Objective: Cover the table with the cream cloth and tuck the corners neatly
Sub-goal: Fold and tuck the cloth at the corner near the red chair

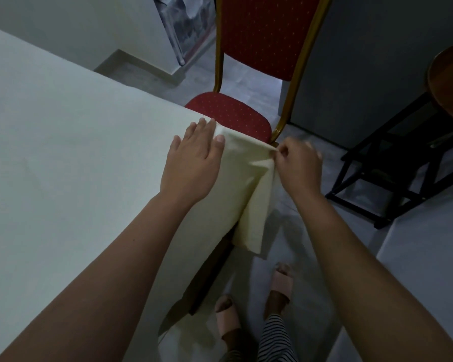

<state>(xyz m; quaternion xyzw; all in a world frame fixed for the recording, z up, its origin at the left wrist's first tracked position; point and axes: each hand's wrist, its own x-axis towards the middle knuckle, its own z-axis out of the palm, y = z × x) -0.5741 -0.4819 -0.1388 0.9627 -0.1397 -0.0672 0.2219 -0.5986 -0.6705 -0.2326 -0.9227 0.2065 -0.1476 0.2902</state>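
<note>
Atop cream cloth (63, 152), left hand (194, 163) presses (right hand (298, 165) pinches it).

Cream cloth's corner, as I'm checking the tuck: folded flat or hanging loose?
Hanging loose, not yet tucked. The left hand presses the cream cloth at the corner; the right hand pinches a fold draping down.

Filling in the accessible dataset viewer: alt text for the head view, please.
A person's left hand presses flat on the cream cloth near its draped corner, while the right hand pinches the overhanging fold and holds it out sideways. A red chair stands just beyond that corner.
</note>
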